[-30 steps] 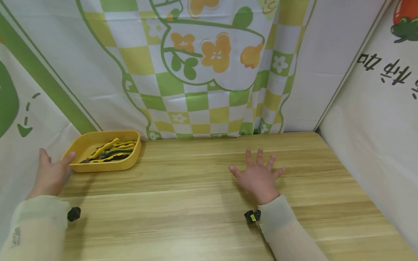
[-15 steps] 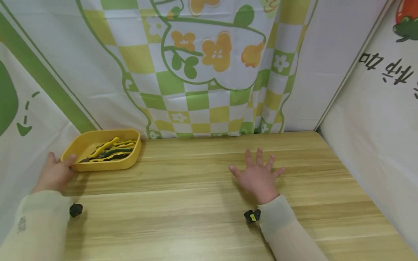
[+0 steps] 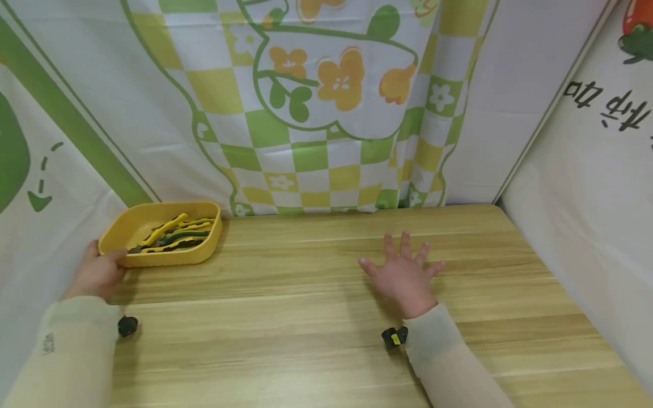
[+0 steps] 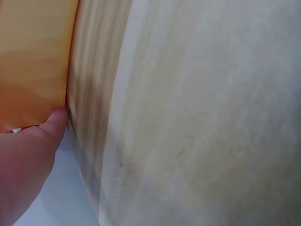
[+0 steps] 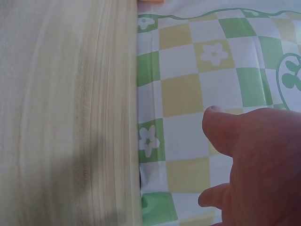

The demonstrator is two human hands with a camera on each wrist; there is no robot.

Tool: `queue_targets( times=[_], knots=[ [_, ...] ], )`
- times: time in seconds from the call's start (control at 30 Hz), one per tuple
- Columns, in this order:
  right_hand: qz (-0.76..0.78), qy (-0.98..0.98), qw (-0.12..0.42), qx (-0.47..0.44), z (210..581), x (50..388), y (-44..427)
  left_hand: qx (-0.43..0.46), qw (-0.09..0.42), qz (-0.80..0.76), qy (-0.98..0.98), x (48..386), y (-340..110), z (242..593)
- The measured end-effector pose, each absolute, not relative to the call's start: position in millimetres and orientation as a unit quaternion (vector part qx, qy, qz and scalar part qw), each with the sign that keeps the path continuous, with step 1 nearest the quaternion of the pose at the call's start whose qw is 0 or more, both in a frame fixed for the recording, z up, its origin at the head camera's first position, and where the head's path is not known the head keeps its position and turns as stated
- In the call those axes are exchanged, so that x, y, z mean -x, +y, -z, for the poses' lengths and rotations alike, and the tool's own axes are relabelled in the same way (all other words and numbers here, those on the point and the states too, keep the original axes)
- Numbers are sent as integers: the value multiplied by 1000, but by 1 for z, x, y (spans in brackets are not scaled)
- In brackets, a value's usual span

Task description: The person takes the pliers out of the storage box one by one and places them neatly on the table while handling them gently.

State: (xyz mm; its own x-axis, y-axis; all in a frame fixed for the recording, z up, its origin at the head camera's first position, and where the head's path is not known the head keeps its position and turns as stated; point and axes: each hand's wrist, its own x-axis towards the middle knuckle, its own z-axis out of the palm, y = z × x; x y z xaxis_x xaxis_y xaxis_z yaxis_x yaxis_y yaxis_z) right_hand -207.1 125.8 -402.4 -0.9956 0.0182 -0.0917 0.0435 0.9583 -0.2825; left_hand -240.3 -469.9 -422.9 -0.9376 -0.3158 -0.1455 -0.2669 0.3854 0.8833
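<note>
The left hand [image 3: 98, 274] bars the near-left corner of the yellow tray [image 3: 170, 259], fabric [image 3: 168, 153] its back; rightward, tabletop [image 3: 285, 272] gives passage to the right hand [image 3: 405, 279].

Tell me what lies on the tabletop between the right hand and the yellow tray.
Only bare wood-grain tabletop lies between the right hand and the yellow tray, as the head view shows.

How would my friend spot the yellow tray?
Find the wooden table by the checked curtain. At its far left corner, the left hand holds a yellow tray with rounded corners. It's the only container in view, with thin yellow, black and green strips inside.
</note>
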Motion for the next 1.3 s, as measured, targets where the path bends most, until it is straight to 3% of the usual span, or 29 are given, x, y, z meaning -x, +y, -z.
queue_targets(
  times=[0.6, 0.97, 1.3],
  knots=[
    [152, 987, 50, -12, 402, 207, 120, -139, 16, 684, -716, 243, -449, 425],
    [148, 988, 48, -14, 403, 208, 120, -115, -40, 594, -795, 240, -433, 423],
    [148, 988, 49, -13, 401, 206, 121, -92, -32, 583, -806, 235, -415, 425]
  ],
)
